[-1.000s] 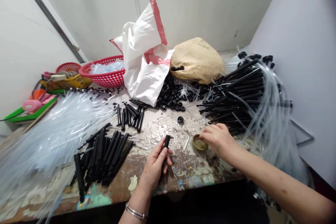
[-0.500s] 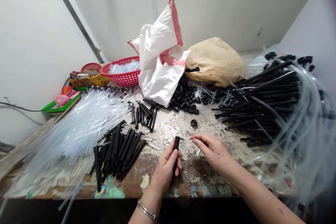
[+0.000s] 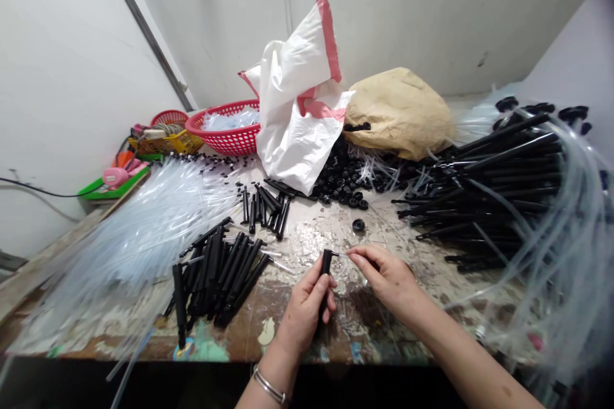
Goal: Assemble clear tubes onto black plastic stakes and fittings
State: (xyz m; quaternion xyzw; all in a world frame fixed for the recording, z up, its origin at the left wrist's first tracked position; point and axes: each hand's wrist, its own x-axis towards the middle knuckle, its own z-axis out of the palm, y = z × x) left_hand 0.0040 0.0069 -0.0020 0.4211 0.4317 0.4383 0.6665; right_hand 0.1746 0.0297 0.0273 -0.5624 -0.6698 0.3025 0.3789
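head view | my left hand (image 3: 304, 303) grips a black tube (image 3: 327, 262), near-upright over the table (image 3: 242, 340) | my right hand (image 3: 386, 275) pinches a thin clear tube (image 3: 342, 255) at its side nozzle (image 3: 335, 254); seating: cannot tell | black tube pile (image 3: 215, 278) left

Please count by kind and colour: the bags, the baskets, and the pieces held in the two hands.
White bag: 1
Tan bag: 1
Red baskets: 2
Yellow basket: 1
Black tube in left hand: 1
Clear tube in right hand: 1
Total: 7
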